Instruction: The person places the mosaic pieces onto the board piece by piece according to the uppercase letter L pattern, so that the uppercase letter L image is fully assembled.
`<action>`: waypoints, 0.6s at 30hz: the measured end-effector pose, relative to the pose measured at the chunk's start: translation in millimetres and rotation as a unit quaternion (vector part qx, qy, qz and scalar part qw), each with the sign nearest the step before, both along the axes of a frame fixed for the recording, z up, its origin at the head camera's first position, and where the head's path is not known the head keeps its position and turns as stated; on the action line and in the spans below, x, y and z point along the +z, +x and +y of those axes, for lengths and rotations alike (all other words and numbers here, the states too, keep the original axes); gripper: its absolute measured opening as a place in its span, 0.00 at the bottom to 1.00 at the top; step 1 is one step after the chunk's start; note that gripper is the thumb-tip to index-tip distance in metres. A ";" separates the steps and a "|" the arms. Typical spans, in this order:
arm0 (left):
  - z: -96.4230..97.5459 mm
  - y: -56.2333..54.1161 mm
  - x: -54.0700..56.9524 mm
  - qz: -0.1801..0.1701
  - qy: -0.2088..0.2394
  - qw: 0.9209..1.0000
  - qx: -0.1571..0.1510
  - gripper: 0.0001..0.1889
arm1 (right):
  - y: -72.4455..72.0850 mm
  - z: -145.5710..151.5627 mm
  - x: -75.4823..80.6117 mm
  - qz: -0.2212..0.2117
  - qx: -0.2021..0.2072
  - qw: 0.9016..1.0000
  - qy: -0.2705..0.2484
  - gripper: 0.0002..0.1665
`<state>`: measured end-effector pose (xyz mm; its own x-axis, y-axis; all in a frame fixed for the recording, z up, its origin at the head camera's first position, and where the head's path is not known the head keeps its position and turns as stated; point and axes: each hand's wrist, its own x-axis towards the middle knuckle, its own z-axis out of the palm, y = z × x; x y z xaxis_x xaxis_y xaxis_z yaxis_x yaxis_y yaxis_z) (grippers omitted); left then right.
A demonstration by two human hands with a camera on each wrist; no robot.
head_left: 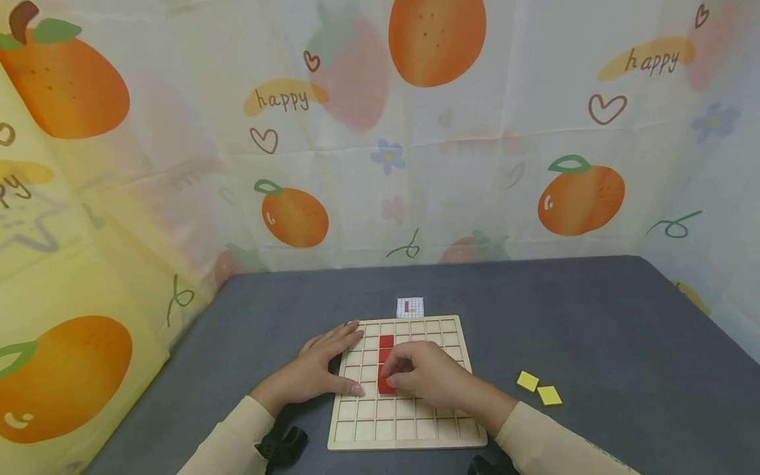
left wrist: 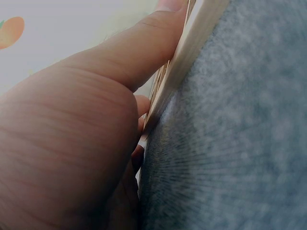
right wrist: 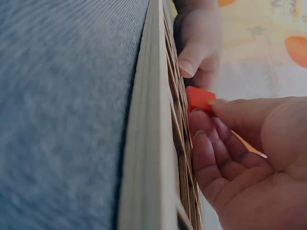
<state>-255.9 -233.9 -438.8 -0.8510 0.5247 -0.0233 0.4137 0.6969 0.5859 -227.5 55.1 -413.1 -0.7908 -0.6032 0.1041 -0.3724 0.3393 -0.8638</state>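
Note:
A wooden grid board (head_left: 384,431) lies on the dark table, with red square tiles (head_left: 386,341) in one of its columns. My right hand (head_left: 432,376) reaches over the middle of the board and pinches a red tile (right wrist: 199,97) between thumb and fingers. That tile stands slightly tilted at the grid in the right wrist view, at the near end of the red column. Along the board's left edge rests my left hand (head_left: 315,369), fingers extended and thumb lying on the grid. In the left wrist view its thumb (left wrist: 144,48) presses at the board's rim.
Two yellow square tiles (head_left: 527,380) lie on the table to the right of the board. A small printed grid card (head_left: 410,307) sits just behind the board's far edge. Beyond the grey table (head_left: 582,316) hangs a fruit-print cloth (head_left: 475,198).

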 end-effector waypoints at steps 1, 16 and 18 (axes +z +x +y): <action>0.2 0.1 -0.1 0.000 -0.001 1.000 0.000 0.57 | 0.2 -0.4 -0.8 0.000 -0.001 1.000 0.004 0.07; 0.3 0.2 -0.1 0.003 0.000 1.000 0.003 0.57 | 2.0 -1.4 -2.6 0.026 -0.001 0.999 0.034 0.09; 0.4 -0.2 -0.5 0.003 0.000 1.000 0.003 0.57 | 1.9 -1.2 -3.0 0.030 -0.003 0.999 0.039 0.09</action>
